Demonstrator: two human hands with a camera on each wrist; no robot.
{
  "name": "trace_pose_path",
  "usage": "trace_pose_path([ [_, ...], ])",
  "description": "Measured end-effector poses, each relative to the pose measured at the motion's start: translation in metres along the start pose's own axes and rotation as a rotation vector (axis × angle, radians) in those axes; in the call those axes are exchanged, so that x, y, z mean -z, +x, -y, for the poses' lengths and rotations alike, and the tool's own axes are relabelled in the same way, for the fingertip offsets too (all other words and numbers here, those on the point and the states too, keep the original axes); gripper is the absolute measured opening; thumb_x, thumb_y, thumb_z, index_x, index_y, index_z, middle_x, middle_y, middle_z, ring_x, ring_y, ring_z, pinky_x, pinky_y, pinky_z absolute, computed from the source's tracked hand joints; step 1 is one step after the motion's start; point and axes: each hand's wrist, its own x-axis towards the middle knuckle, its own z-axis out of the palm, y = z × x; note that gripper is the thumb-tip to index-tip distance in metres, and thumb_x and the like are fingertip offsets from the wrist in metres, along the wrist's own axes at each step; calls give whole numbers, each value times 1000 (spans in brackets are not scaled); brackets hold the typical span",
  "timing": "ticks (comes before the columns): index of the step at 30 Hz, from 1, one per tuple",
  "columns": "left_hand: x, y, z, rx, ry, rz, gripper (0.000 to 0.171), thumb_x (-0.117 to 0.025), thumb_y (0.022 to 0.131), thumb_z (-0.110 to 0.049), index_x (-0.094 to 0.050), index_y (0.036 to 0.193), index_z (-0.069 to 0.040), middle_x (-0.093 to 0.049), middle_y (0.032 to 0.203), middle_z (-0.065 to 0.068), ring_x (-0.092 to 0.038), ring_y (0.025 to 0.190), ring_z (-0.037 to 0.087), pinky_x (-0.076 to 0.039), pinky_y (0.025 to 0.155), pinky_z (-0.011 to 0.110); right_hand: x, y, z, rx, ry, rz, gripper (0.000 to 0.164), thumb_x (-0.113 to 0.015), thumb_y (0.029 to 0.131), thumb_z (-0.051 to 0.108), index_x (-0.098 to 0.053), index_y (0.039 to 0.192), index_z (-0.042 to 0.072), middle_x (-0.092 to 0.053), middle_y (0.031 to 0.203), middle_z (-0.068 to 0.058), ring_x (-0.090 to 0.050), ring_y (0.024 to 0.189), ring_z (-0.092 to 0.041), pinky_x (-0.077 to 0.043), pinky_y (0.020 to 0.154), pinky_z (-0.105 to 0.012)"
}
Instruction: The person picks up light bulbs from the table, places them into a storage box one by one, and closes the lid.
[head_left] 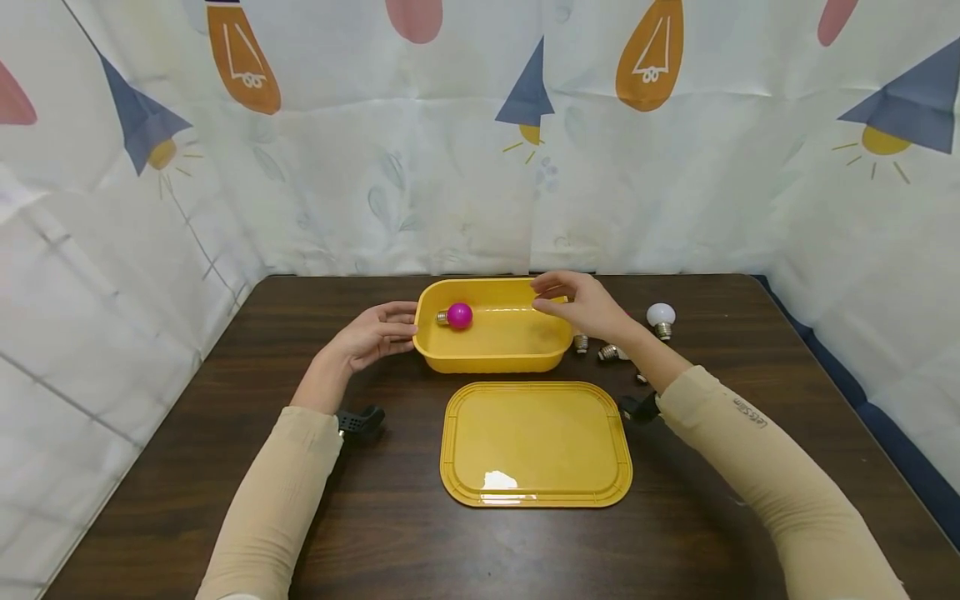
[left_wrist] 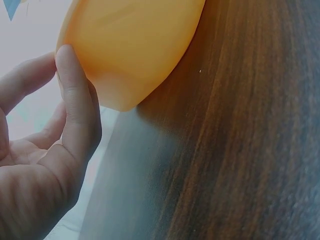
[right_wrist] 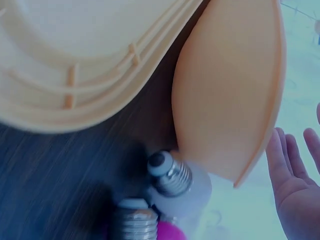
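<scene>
A yellow bin (head_left: 483,364) stands near the back of the table, with a magenta light bulb (head_left: 459,316) lying inside at its left. My left hand (head_left: 378,335) touches the bin's left end, its fairly straight fingers (left_wrist: 71,75) right at the rim. Over the bin's right end is my right hand (head_left: 573,302), fingers loosely bent and holding nothing. The right wrist view shows that hand (right_wrist: 299,192) beyond the bin's rim, with a white bulb (right_wrist: 187,192) close to the bin's outer wall.
In front of the bin lies a flat yellow tray (head_left: 536,446). Right of the bin, partly under my right forearm, are several more bulbs, among them a white one (head_left: 662,317). A printed curtain (head_left: 465,192) hangs behind the dark wooden table (head_left: 375,533).
</scene>
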Motion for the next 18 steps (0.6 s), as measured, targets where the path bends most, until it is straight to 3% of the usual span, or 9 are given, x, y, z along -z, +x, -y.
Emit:
trace_pose_path([
  [8,1,0,0,-2,10,-1,58,-60,104,-2,-34,155,2,-51,141,26,-71,96,20,-58,90,32,14,-8,-4,-28,41,-10,42,-68,102,26,-60,139,7,-62,135,-12,-59,124,-26,-51,101,-46],
  [14,1,0,0,-3,-1,-2,60,-62,102,-2,-35,155,2,-55,136,21,-71,95,19,-59,90,33,23,-12,-8,-54,86,-31,44,-67,103,26,-59,140,5,-59,137,-21,-61,121,-27,-51,102,-48],
  [18,1,0,0,-2,-7,-3,60,-62,102,-2,-34,155,2,-55,134,19,-71,94,18,-59,89,32,28,-15,-9,-70,106,-62,44,-68,102,28,-60,139,6,-59,138,-19,-63,119,-27,-51,102,-50],
])
